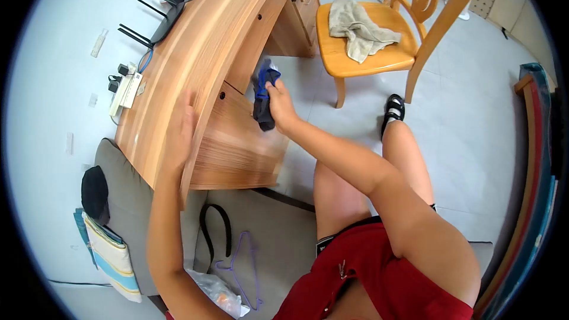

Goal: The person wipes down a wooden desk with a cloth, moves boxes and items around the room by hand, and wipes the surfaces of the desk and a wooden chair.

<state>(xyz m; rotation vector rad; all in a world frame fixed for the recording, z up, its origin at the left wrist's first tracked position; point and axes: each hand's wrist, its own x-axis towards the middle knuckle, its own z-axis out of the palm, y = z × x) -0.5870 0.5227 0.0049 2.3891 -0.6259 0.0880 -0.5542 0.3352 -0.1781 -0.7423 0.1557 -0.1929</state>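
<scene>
My right hand [281, 105] is closed around a black and blue bundle [264, 96], which hangs upright just off the desk's front edge. It looks like soft fabric, with a bright blue part near the top; its exact kind does not show. My left hand [182, 133] lies along the front edge of the wooden desk [172, 83], fingers stretched out and holding nothing. Below the desktop, drawer fronts and a cabinet panel [237, 154] with dark round knobs stand close to the bundle.
A wooden chair [379, 53] carries a crumpled grey towel [361, 31]. On the desk sit a black router [167, 24] and a power strip [125, 86]. Behind my left arm, a grey sofa [261, 213] holds a black belt [228, 225], purple hanger [234, 269] and plastic bag [216, 293].
</scene>
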